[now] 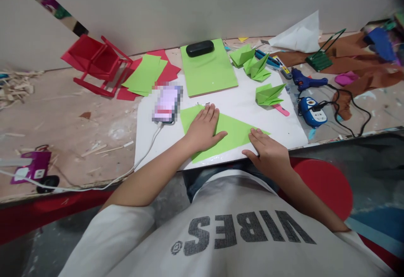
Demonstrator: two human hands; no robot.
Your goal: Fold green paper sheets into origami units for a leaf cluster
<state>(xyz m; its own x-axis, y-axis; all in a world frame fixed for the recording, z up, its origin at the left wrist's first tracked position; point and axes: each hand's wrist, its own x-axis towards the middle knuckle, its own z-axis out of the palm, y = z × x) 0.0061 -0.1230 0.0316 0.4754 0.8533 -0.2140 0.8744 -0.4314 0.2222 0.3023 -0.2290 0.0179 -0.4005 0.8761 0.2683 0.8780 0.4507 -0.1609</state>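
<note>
A folded sheet of green paper (232, 130) lies on the white board (148, 142) at the front edge of the table, tapering to a point on the right. My left hand (204, 129) rests flat on its left part, fingers stretched forward and thumb out to the side. Near the pointed right end, my right hand (267, 149) touches the paper with its fingertips, thumb spread apart. Neither hand grips anything. Beyond the paper are several folded green paper shapes (269, 95). A phone (167, 104) with a white cable lies left of my left hand.
Behind is a green pad (210, 73) bearing a black case (200, 48). Left are green sheets (147, 73), red paper (170, 70) and a small red chair (99, 64). Right are a blue glue gun (307, 80), a blue power adapter (312, 112), cables and brown material (344, 54).
</note>
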